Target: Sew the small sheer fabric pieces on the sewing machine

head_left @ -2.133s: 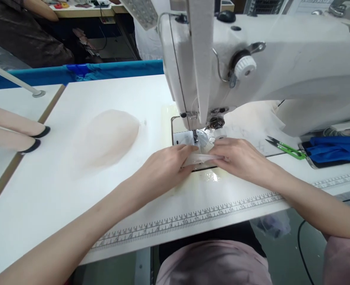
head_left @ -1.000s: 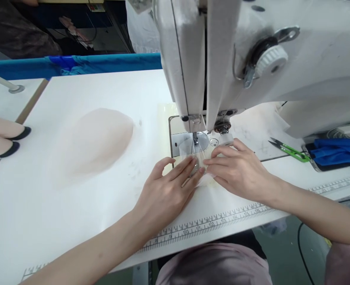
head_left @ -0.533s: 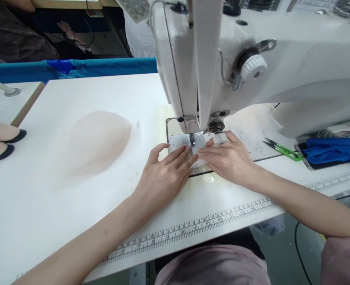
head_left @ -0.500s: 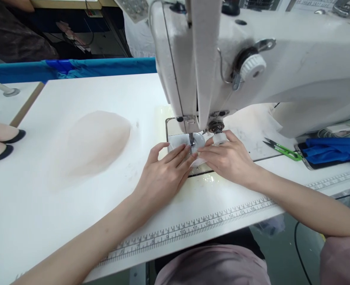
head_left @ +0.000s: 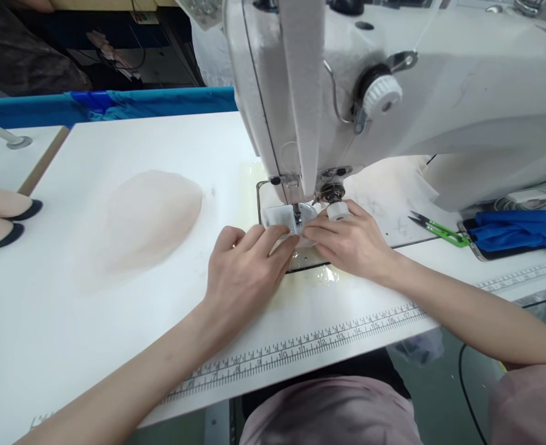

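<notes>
A small piece of thin, whitish fabric (head_left: 306, 241) lies at the needle plate of a white sewing machine (head_left: 421, 93), just in front of the presser foot (head_left: 296, 214). My left hand (head_left: 247, 272) is left of the foot, its fingers bent and drawn together at the fabric's left edge; its thumb tip is hidden. From the right, my right hand (head_left: 351, 241) closes its fingers on the same fabric, close beside a white round knob (head_left: 338, 211). Most of the fabric is covered by my fingers.
A sheer beige fabric piece (head_left: 157, 216) lies on the white table (head_left: 129, 346) at left. Green thread snips (head_left: 444, 233) and a blue cloth (head_left: 523, 232) on a dark phone-like object are at right. A printed ruler (head_left: 301, 349) runs along the front edge.
My left fingers, stretched flat before, have bent and pulled back toward me from the presser foot. My right hand stays at the fabric. The view has shifted slightly.
</notes>
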The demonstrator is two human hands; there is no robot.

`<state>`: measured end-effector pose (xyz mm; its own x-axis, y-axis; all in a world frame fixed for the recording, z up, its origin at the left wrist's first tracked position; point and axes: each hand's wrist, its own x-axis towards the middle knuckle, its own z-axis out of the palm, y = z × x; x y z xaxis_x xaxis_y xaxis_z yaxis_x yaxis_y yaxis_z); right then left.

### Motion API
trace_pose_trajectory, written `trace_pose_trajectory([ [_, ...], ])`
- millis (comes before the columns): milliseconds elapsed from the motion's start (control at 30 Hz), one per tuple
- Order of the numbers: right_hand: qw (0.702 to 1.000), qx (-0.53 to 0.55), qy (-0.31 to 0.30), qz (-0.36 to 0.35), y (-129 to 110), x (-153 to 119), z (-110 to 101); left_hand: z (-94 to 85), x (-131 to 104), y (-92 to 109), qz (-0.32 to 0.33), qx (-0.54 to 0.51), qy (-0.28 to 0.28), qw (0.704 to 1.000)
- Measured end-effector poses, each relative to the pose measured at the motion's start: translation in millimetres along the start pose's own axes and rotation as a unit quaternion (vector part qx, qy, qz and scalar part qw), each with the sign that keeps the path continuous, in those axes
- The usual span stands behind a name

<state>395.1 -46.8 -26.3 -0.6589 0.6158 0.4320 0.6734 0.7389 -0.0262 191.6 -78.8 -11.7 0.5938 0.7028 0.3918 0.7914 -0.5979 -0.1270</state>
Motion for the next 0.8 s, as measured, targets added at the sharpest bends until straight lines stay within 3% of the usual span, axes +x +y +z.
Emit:
trace_pose_trajectory([
  [200,0.995,0.064,0.052,0.053,6.0,-1.0,3.1,-13.1,17.3,-13.2,-0.098,-0.203,-0.106,0.968],
  [367,0.993,0.026,0.088,0.069,8.2,0.7,5.2,-4.8,35.1,-25.9,-0.103,-0.296,-0.156,0.937],
  [667,0.994,0.023,0.078,0.077,5.7,2.2,6.0,4.3,38.6,-34.9,-0.07,-0.366,-0.148,0.916],
  [733,0.994,0.041,0.082,0.061,5.2,0.1,5.3,7.7,33.7,-33.0,-0.034,-0.345,-0.125,0.93],
  [800,0.995,0.053,0.081,0.034,4.2,-2.8,4.1,12.3,25.3,-27.7,0.018,-0.278,-0.068,0.958],
])
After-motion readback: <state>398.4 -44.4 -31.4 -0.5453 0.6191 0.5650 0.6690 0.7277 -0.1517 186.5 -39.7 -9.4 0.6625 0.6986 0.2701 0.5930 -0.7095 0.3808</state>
